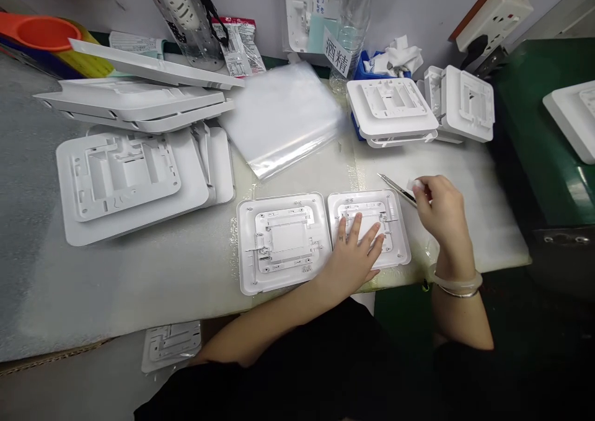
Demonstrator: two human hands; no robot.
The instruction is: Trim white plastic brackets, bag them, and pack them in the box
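My left hand (357,252) lies with fingers spread across the right-hand white plastic housing (397,229), covering much of its inner face. Directly to its left, a larger white plastic housing (246,247) rests with its ribbed inside facing up. My right hand (439,207) is raised at the right, its fingers pinching a small white wipe (413,185). Beneath that hand, a slim metal-bladed cutter (395,186) lies on the table, its far part hidden by the fingers.
Stacked white housings stand at the left (190,204) and back right (357,123). Clear plastic bags (288,117) lie at the back middle. Behind them are a labelled bottle (346,36), a blue box of crumpled wipes (395,58) and a power socket (495,21).
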